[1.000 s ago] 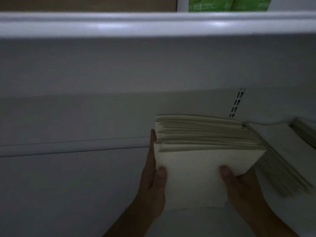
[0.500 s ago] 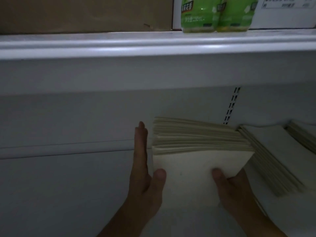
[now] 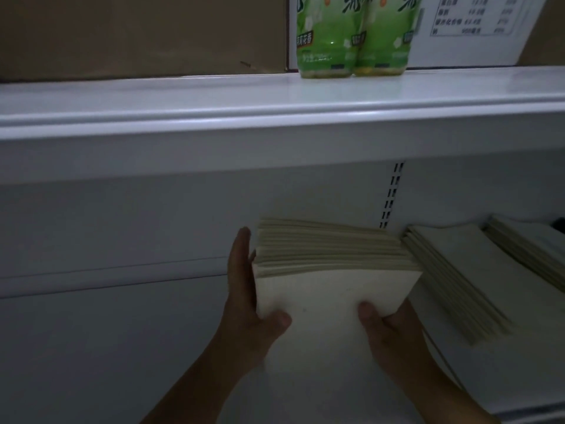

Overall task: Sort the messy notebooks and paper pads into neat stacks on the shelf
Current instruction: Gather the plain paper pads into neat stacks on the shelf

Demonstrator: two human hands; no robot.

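Note:
A thick stack of cream paper pads (image 3: 330,270) rests on the white lower shelf (image 3: 107,347), its near end tipped up toward me. My left hand (image 3: 247,301) lies flat along the stack's left side, thumb on the top sheet. My right hand (image 3: 391,335) holds the near right corner, thumb on top and fingers hidden underneath. A second, lower pile of pads (image 3: 464,276) lies fanned just to the right, touching the held stack. A third pile (image 3: 532,249) sits at the far right edge.
The upper shelf (image 3: 275,99) overhangs the lower one. Two green drink bottles (image 3: 354,35) stand on it, with a brown cardboard box (image 3: 137,32) to their left and a white printed label (image 3: 477,16) behind. A slotted upright (image 3: 391,194) runs down the back wall.
The view has tilted upward, bringing the bottles and box into sight. My left hand has pressed flat against the stack's left side, and the pad edges look more even.

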